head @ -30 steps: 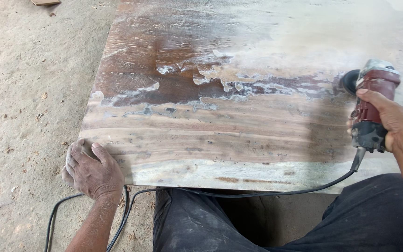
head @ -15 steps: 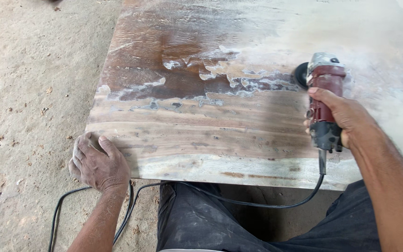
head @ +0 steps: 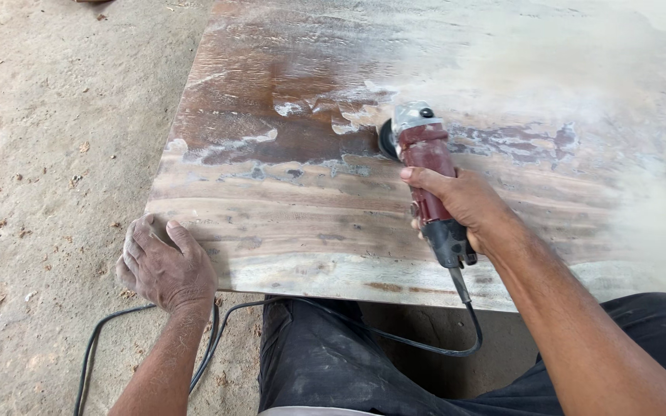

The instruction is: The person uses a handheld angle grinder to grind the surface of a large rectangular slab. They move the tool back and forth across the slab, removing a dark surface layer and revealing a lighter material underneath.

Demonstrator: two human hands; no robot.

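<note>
Change: the right hand and its red angle grinder have travelled leftward across the wooden slab since the earlier frames, from near the right edge to the middle of the board; the left hand has stayed at the near left corner.
Right grip: fingers wrapped tight around the grinder's red body, disc end pointing away from the person and touching the wood.
Left grip: loosely curled, palm down, holding nothing, pressed on the slab's corner and edge.
Grinder position: on the boundary between the dark brown patch and the paler sanded band, its grey head just beside white dust streaks.
Cable: a black cord runs from the grinder's tail, loops below the slab's near edge and trails off left over the floor.
Surface: the slab is dark brown at upper left, pale and dusty nearer the person; a dust cloud hangs over the right side.
Surroundings: sandy dirt floor with scattered chips; the person's dark trousers show below the slab.
</note>
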